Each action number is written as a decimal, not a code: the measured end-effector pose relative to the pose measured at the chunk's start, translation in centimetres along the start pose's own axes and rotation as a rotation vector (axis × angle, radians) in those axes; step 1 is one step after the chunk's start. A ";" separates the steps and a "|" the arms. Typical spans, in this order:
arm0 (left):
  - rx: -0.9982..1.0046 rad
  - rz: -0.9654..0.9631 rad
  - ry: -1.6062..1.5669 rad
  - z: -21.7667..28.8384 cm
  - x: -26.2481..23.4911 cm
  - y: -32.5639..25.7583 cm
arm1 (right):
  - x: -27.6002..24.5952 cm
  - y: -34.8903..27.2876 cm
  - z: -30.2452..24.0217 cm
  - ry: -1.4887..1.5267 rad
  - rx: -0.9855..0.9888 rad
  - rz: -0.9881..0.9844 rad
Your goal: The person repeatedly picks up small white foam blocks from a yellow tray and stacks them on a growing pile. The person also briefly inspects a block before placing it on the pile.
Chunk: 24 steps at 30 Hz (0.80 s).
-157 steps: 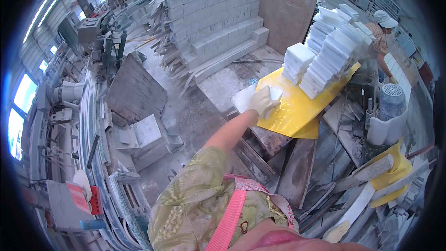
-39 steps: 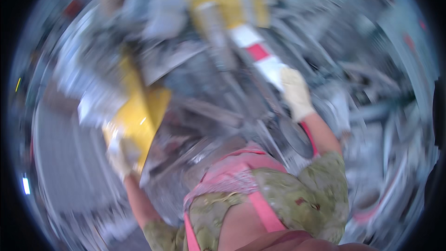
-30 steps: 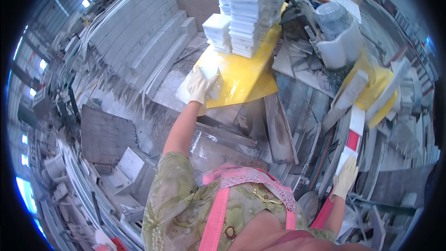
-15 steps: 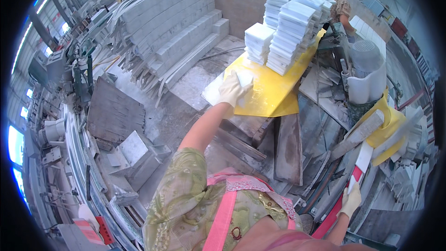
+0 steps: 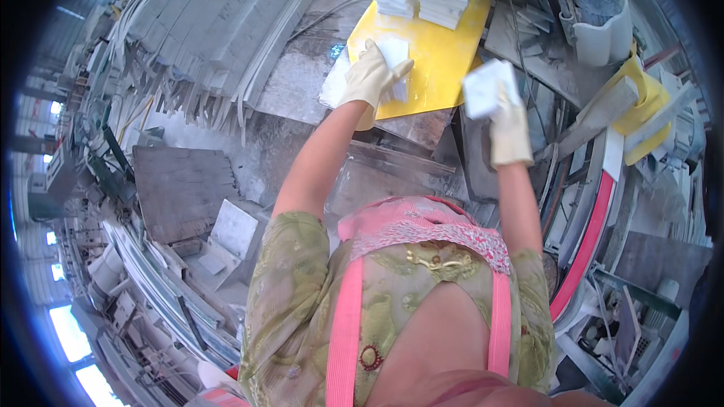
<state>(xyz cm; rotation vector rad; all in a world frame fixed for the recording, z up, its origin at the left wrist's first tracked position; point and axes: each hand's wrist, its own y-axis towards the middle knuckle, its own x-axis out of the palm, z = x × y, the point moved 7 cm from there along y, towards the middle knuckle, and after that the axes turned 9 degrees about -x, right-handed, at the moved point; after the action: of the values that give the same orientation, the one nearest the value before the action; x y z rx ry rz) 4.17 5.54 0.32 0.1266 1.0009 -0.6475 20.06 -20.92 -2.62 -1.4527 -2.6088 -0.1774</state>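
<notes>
Head view: I saw the right hand [image 5: 510, 128] clamped on a white tile [image 5: 483, 92] near the right edge of the yellow sheet [image 5: 439, 60]. The left hand [image 5: 370, 80] lay, thumb spread, over a white slab [image 5: 395, 51] on that sheet; I couldn't tell whether it gripped.

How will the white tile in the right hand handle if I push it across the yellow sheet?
The tile looks stiff: gripped at one side by the right hand, it shows no sag. It's probably heavy for its size, since it resembles stone. It may slide easily on the yellow sheet, whose shiny patches suggest wetness.
</notes>
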 end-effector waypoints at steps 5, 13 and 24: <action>-0.056 0.039 0.017 0.4 -0.8 -1.0 | 11.5 2.2 4.8 0.096 -0.119 0.049; -0.098 0.036 -0.077 -0.5 -0.3 -0.1 | 16.5 2.9 6.9 -0.149 -0.224 -0.212; -0.332 -0.278 0.028 4.0 -2.3 -0.8 | 10.9 -1.1 1.9 -0.563 -0.351 -0.451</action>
<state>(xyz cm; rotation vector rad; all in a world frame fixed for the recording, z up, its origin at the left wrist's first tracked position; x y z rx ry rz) 5.88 4.36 4.52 -0.3012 1.1507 -0.7228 13.35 -12.11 -2.48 -1.0823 -3.4997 -0.3308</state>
